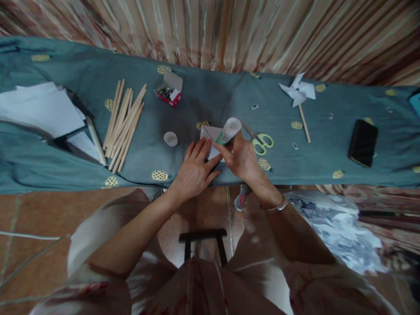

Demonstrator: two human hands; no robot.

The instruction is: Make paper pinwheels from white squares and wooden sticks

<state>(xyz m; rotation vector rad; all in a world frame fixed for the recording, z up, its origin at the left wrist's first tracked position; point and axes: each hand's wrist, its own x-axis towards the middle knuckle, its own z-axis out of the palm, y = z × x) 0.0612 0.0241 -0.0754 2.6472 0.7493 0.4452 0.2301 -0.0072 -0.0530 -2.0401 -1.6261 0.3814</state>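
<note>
My right hand (241, 159) is wrapped round a glue stick (229, 129), a white tube with a green band, tilted with its lower end down at a small folded white paper (211, 132). The tip of the glue stick is hidden. Fingers stretched out, my left hand (194, 168) lies on the left part of that paper and presses it to the cloth. A round white cap (170, 139) sits to the left of my left hand. Just right of my right hand are scissors (260, 141) with light green handles, their blades partly covered.
Wooden sticks (126, 127) lie in a bundle to the left, beside white paper sheets (39, 107). An open small box (169, 92) of metal pieces stands at the back. Rightward are a paper pinwheel (298, 90) on a stick and a black phone (363, 143).
</note>
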